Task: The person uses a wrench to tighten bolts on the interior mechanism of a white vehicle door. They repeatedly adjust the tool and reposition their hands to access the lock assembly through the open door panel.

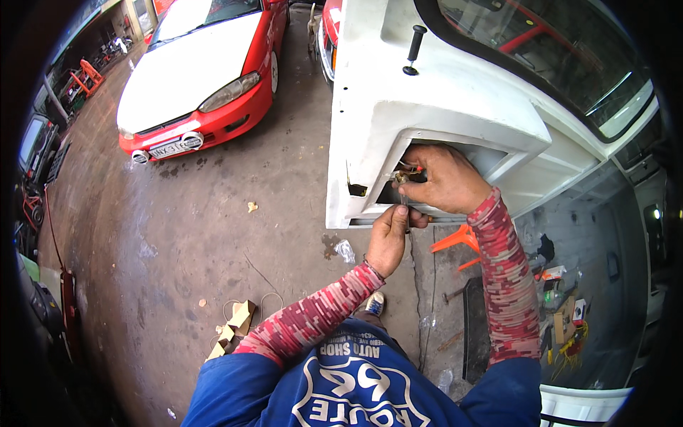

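A white vehicle door (445, 107) stands in front of me, with a framed cutout in its inner panel. My right hand (449, 178) reaches into that cutout, fingers closed round a small brassy metal fitting (401, 177). A thin wire with a red end (419, 169) shows between its fingers. Just below, at the panel's lower edge, my left hand (390, 238) is closed with thumb and finger pinched on a slim upright piece beneath the fitting. What that piece is, I cannot make out. Much of the cutout's inside is hidden by my right hand.
A red car with a white hood (192, 67) is parked at the far left. An orange stand (459, 240) sits under the door. Small cardboard boxes (242, 317) lie on the floor at lower left. Yellow wires (571, 349) and clutter lie at right.
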Demonstrator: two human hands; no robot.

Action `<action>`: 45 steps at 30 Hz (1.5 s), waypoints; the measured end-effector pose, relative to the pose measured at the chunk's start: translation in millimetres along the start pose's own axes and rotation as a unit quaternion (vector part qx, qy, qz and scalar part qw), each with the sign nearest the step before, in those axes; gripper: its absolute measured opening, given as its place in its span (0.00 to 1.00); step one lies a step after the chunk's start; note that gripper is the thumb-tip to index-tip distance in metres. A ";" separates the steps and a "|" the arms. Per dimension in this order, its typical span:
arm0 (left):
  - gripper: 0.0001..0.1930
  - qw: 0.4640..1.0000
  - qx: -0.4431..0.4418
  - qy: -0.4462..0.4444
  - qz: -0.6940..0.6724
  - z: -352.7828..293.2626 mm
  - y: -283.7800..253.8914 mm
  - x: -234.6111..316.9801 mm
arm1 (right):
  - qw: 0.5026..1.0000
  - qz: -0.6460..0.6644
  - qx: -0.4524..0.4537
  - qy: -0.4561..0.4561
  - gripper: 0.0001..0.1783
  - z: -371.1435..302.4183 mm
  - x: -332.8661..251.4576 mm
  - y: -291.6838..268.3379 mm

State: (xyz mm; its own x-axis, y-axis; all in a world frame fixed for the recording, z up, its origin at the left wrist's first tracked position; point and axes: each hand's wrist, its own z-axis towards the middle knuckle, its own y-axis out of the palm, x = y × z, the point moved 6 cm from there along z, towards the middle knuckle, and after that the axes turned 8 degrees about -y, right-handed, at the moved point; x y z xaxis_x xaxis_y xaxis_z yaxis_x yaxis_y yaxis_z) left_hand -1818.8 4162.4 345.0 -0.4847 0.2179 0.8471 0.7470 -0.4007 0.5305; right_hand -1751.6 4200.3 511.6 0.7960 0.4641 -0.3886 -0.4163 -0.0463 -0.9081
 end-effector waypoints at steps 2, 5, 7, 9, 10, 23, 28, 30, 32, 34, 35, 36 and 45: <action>0.21 1.000 0.007 0.010 0.016 1.3 -3.2 -1.4 | 1.000 -0.005 0.013 -0.013 0.22 -0.4 -3.0 -0.9; 0.19 0.990 0.031 -0.002 0.140 -1.9 -17.3 3.8 | 1.000 0.003 -0.001 -0.027 0.21 1.5 -5.5 -1.1; 0.17 0.964 0.050 -0.025 0.260 -8.2 -27.3 13.9 | 0.999 0.013 -0.019 -0.027 0.21 3.1 -4.7 -0.6; 0.16 0.905 0.069 0.077 0.412 -15.7 -40.8 51.7 | 0.999 0.025 -0.024 -0.036 0.21 4.8 -4.5 -0.2; 0.16 0.860 0.079 0.110 0.491 -20.2 -44.5 70.4 | 0.999 0.021 -0.026 -0.023 0.22 6.5 -2.1 1.0; 0.07 0.600 -0.014 0.118 0.791 -42.7 -7.3 208.5 | 0.998 0.036 -0.054 -0.003 0.25 0.1 -9.9 0.4; 0.10 0.674 0.048 0.042 0.736 -60.8 -27.3 195.4 | 0.998 0.024 -0.012 -0.048 0.25 -11.6 -13.8 -5.4; 0.12 0.748 0.042 0.043 0.661 -68.3 -32.6 173.3 | 0.998 0.041 -0.045 -0.014 0.28 -15.8 -7.5 -0.4; 0.14 0.823 0.046 0.035 0.565 -68.3 -36.1 147.2 | 0.998 0.036 -0.047 -0.015 0.30 -16.7 -5.1 0.0; 0.15 0.865 0.053 0.037 0.497 -66.2 -38.8 125.4 | 0.998 0.048 -0.035 -0.030 0.32 -15.7 -6.2 0.4; 0.16 0.881 0.065 0.021 0.469 -64.6 -40.8 113.9 | 0.998 0.054 -0.029 -0.033 0.32 -15.1 -6.6 0.3; 0.16 0.896 0.078 0.000 0.437 -62.1 -42.8 102.6 | 0.997 0.059 -0.022 -0.036 0.32 -14.2 -7.0 -0.6; 0.21 0.994 -0.033 -0.088 0.055 -29.8 -15.1 11.5 | 0.995 0.079 -0.054 0.009 0.26 -11.9 -8.1 0.9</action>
State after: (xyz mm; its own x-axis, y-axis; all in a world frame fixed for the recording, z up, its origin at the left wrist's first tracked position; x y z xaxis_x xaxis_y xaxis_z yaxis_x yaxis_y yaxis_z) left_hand -1849.2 4144.4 345.8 -0.3104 0.3189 0.8955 0.7574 -0.4864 0.4357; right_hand -1753.2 4185.9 512.1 0.7324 0.4274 -0.5300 -0.4880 -0.2131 -0.8464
